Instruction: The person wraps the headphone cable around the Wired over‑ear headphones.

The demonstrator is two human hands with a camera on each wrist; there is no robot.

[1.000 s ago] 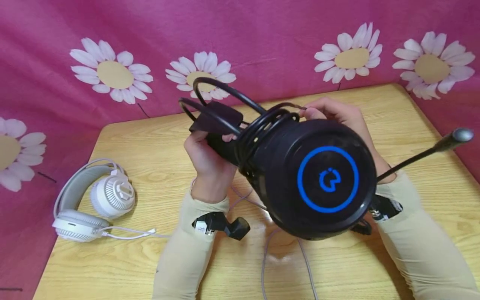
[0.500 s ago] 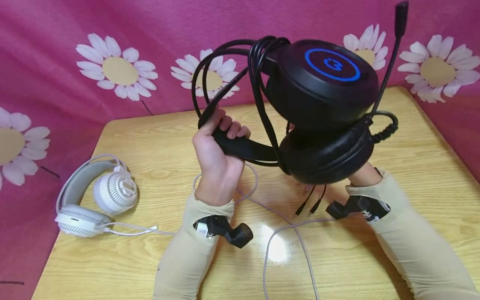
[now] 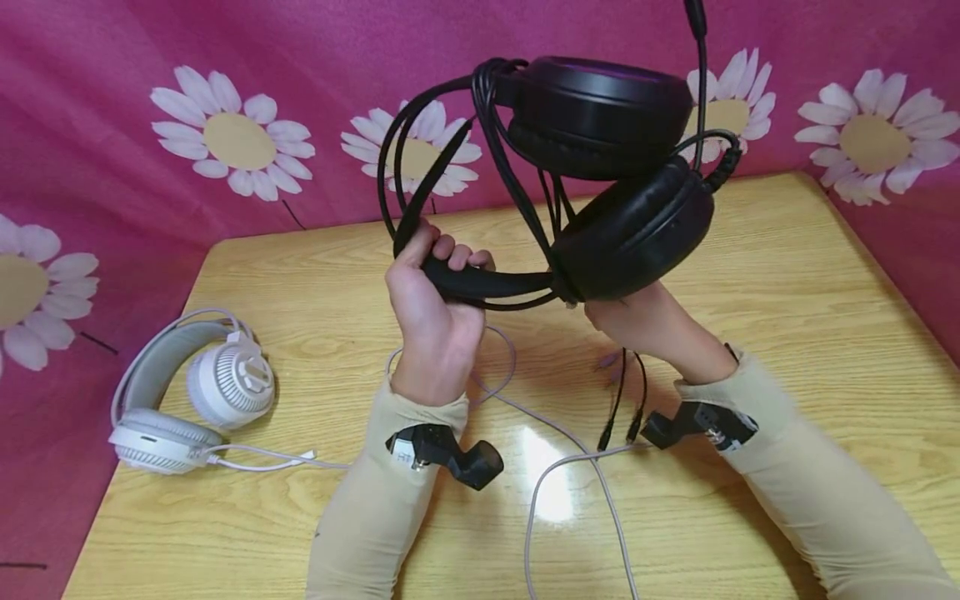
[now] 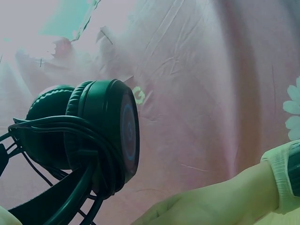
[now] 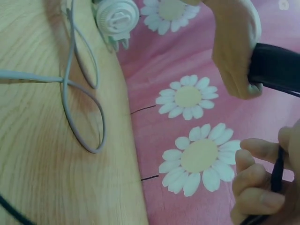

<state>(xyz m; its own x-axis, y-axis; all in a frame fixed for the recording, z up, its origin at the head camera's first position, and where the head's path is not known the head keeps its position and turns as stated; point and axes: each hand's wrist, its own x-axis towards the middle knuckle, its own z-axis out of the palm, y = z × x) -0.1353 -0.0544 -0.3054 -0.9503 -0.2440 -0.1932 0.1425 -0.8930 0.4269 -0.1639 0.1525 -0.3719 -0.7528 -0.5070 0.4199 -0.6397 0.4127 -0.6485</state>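
Observation:
A black headset (image 3: 637,233) with two padded ear cups and a boom microphone is held up above the table. My left hand (image 3: 438,317) grips its headband, fingers wrapped round it. Black cable (image 3: 510,179) is looped several times round the headband near the ear cups. My right hand (image 3: 637,321) is below the lower ear cup, partly hidden by it in the head view. In the right wrist view, that hand's curled fingers (image 5: 253,180) hold a black cable (image 5: 277,171). Two black plugs (image 3: 618,425) dangle beneath my right hand.
White headphones (image 3: 191,400) lie at the table's left side. Their thin pale cable (image 3: 555,458) runs in loops across the wooden table (image 3: 300,533). A pink cloth (image 3: 525,50) with daisies hangs behind.
The headset has risen from low centre and tilted, so the blue ring on its ear cup has turned out of the head view. My right hand has moved left, under the lower cup.

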